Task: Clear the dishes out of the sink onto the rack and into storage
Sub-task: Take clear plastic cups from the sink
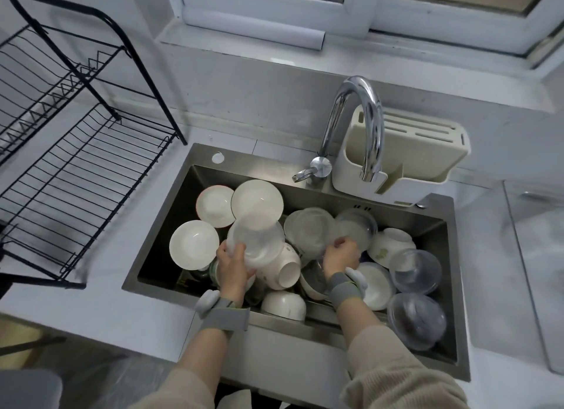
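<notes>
Translucent plastic bowl (256, 241) sat clamped by its near rim in my left hand (233, 263), tilted above the sink (305, 317) — nearer the rack (76, 176) on my left — while my right hand (341, 254) pinched a clear lid (355, 230).

The sink (439, 225) is dark brushed steel; the plates (213, 205) at its far left are plain white, one with a thin reddish rim; a bowl (387, 245) at the right is white with a green leaf print; the containers (415, 317) near right are clear plastic; the rack (76, 170) on the left is black wire; the tap (363, 109) is shiny chrome; the holder (427, 164) behind it is cream; the worktop (128, 311) is pale grey; the wrist straps (225, 317) are grey; the sleeves (396, 375) are beige.
</notes>
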A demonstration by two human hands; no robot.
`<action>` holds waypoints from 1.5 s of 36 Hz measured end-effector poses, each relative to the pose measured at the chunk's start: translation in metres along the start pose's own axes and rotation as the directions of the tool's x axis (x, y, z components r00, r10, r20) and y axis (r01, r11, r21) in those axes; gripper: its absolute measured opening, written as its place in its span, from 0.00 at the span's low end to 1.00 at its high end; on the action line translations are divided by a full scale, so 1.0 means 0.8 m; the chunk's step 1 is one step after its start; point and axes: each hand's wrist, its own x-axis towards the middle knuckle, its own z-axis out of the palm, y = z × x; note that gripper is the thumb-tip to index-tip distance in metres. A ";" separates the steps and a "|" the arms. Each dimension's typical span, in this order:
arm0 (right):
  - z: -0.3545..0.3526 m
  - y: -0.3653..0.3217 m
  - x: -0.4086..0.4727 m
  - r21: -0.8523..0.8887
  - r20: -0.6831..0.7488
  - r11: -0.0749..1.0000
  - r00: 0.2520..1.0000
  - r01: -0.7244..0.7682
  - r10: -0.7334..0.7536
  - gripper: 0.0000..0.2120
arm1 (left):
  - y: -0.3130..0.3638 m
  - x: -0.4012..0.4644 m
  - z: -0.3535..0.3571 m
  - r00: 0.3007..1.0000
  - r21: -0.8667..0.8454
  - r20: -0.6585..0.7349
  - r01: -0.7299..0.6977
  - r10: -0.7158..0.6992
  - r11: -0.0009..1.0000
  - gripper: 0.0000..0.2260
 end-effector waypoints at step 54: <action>0.045 0.000 -0.008 -0.249 0.335 0.951 0.937 0.183 -0.093 0.19 | 0.008 0.025 -0.017 0.983 -0.369 0.128 0.172 -0.134 0.913 0.22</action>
